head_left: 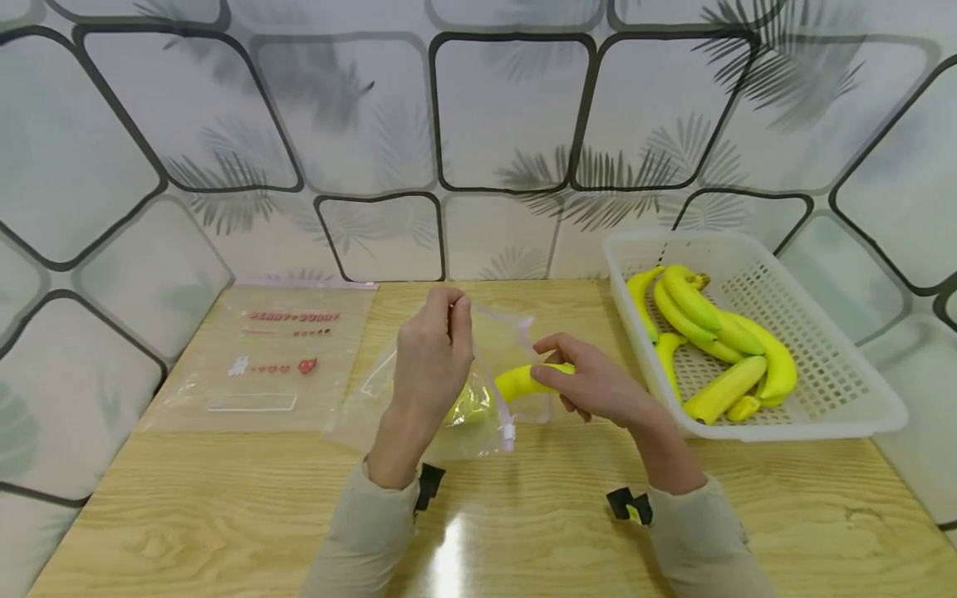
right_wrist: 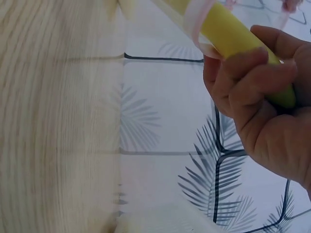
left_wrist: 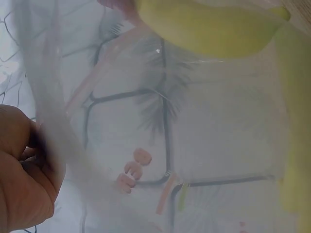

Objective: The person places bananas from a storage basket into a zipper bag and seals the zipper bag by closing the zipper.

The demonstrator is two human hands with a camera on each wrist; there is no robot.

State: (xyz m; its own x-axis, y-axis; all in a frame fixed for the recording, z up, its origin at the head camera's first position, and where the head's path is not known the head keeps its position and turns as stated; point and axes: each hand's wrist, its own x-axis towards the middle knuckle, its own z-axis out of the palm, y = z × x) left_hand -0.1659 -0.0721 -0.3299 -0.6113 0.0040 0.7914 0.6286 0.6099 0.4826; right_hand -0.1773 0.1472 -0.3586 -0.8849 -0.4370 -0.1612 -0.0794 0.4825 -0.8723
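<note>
My left hand (head_left: 434,357) pinches the upper edge of a clear zip bag (head_left: 374,411) and lifts it off the table. The right hand (head_left: 598,382) grips one end of a yellow banana (head_left: 516,383), whose other end passes through the bag's pink-edged mouth. In the right wrist view the fingers curl round that banana (right_wrist: 238,36), beside the pink rim (right_wrist: 194,22). Through the plastic, the left wrist view shows the held banana (left_wrist: 209,29) and another yellow banana (left_wrist: 296,126) deeper in the bag. Part of the bag is hidden behind my left hand.
A second clear zip bag (head_left: 277,399) with red print lies flat on the wooden table (head_left: 209,507) at the left. At the right stands a white perforated basket (head_left: 837,374) holding several bananas (head_left: 781,370). A patterned wall covering (head_left: 508,116) rises behind the table.
</note>
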